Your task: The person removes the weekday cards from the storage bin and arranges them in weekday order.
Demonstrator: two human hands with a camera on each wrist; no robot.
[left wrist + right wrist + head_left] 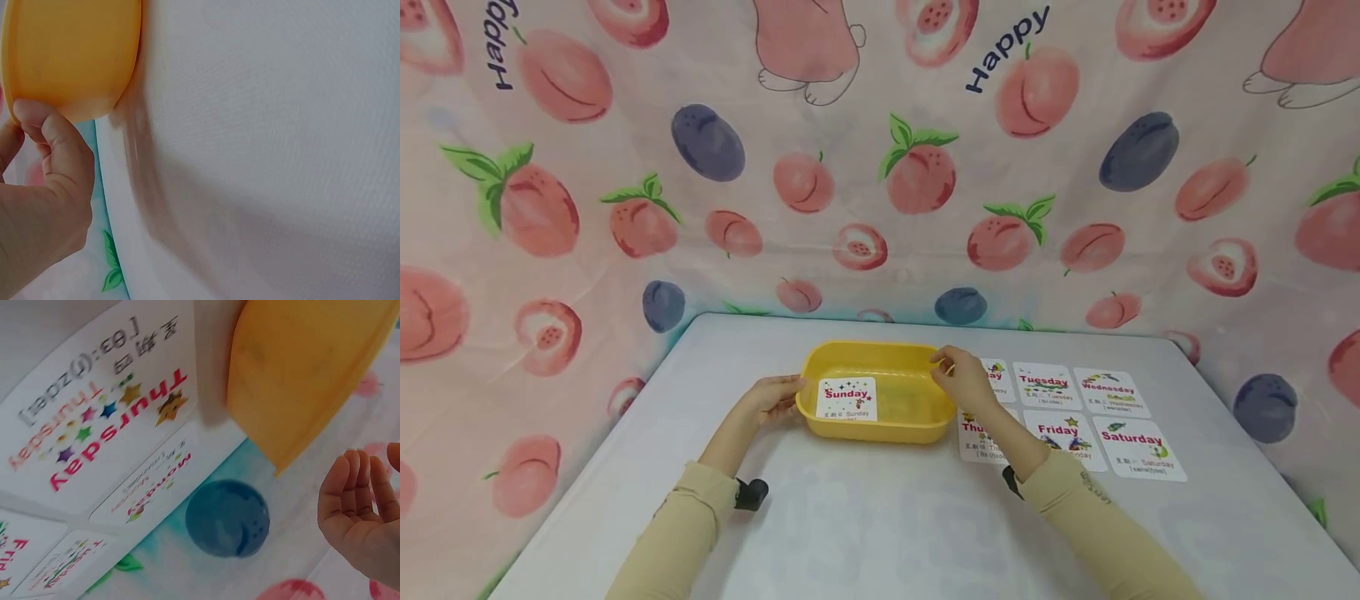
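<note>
A yellow plastic basket (pixel 880 432) sits around the middle of the table in the head view, with a white Sunday card (pixel 847 400) inside at its left. My left hand (pixel 775 396) pinches the left end of the rim; the left wrist view shows thumb and fingers of that hand (pixel 59 156) on the edge. Over the basket's right end is my right hand (pixel 961 379), fingers loosely bent. Seen from the right wrist, this hand (pixel 362 515) is apart from the basket wall (pixel 300 369) and holds nothing.
Right of the basket lie two rows of day cards: Monday (pixel 1002 385), Tuesday (pixel 1043 392), Wednesday (pixel 1112 393) behind; Thursday (pixel 976 450), Friday (pixel 1060 433), Saturday (pixel 1138 450) in front. My right forearm crosses over some. A peach-patterned cloth (pixel 880 167) hangs behind the white table (pixel 865 517).
</note>
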